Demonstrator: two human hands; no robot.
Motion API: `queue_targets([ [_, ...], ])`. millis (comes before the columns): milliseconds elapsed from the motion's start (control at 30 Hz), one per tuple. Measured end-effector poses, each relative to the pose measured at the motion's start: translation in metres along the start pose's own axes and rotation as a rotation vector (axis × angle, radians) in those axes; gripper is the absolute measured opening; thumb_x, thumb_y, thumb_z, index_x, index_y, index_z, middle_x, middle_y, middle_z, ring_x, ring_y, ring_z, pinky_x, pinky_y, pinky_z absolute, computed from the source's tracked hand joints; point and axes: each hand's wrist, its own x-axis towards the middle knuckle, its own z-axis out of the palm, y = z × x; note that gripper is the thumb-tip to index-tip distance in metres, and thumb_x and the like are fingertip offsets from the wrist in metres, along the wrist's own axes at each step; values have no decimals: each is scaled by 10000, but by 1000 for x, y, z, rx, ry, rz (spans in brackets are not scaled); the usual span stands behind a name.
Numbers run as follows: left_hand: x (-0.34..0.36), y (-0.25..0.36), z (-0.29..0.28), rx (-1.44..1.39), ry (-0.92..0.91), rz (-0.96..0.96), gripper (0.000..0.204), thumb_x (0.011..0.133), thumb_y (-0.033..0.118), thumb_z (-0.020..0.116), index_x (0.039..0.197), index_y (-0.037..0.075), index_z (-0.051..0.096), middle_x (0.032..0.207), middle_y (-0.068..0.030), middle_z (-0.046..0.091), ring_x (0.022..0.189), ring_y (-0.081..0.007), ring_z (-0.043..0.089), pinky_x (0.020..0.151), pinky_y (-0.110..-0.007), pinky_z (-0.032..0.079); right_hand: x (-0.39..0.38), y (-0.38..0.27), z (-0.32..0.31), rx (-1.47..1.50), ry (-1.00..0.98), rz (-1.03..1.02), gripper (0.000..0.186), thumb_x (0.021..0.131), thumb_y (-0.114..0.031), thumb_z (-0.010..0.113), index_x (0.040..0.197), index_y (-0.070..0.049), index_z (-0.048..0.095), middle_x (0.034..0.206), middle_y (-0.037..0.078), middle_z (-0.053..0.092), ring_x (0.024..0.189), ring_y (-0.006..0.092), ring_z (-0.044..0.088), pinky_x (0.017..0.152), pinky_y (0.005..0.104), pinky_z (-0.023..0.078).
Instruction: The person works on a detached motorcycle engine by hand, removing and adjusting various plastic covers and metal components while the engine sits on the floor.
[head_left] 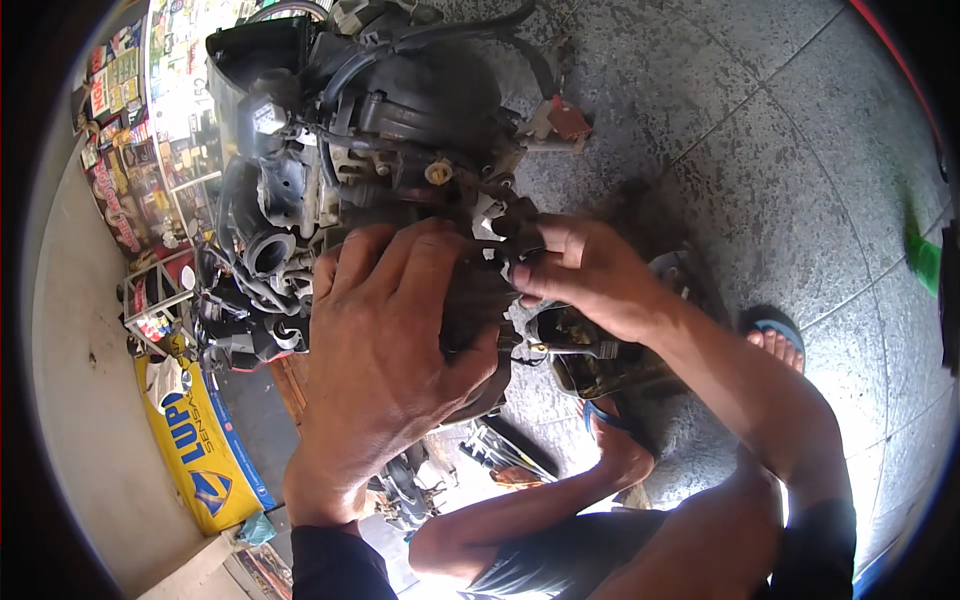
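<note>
A grimy motorcycle engine and frame (420, 110), with black hoses, brackets and a round intake opening (272, 252), fills the upper middle. My left hand (385, 330) is closed over a dark engine part (470, 300) at the center, its fingertips curled over the top. On the right side of that part, my right hand (570, 270) grips a small black fitting (515, 230) between thumb and fingers, which partly hide it. Below my right hand lies a dark open housing (572, 370) with metal fittings.
Gray tiled floor (760, 190) spans the right, with a green object (922, 262) at its edge. At left are shelves of packaged goods (130, 160), a pale wall (70, 330) and a yellow banner (190, 480). Tools (505, 450) lie below the engine, beside my sandalled feet (610, 430).
</note>
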Motion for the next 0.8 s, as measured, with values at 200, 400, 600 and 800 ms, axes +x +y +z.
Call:
queue_targets([
  [200, -4, -4, -2, -120, -3, -58, 614, 657, 211, 838, 1183, 37, 572, 1211, -171, 608, 1136, -368, 557, 981, -472, 419, -2, 9, 7, -70, -55, -78, 533, 877, -132, 771, 1339, 24, 554, 1070, 98, 661, 935, 170, 621, 836, 328, 547],
  [400, -24, -1, 0, -195, 90, -101, 566, 656, 161, 876, 1107, 26, 562, 1230, -205, 564, 1197, -433, 529, 1017, -507, 435, 1, 17, 7, -31, -26, -110, 491, 876, -122, 765, 1308, 14, 575, 1052, 89, 665, 935, 158, 626, 811, 313, 536],
  [600, -34, 12, 5, -170, 148, -168, 458, 711, 147, 870, 1045, 19, 585, 1206, -196, 544, 1196, -465, 524, 1018, -540, 436, -1, 12, 11, -29, -22, -57, 501, 883, -122, 766, 1323, 3, 561, 1059, 82, 666, 916, 142, 633, 805, 308, 536],
  [800, -36, 12, 5, -146, 124, -121, 372, 735, 156, 857, 991, 33, 617, 1168, -173, 562, 1208, -437, 531, 1037, -599, 400, -1, 4, 17, 144, -21, 47, 529, 857, -42, 780, 1333, -12, 551, 1092, 81, 652, 971, 151, 632, 831, 316, 543],
])
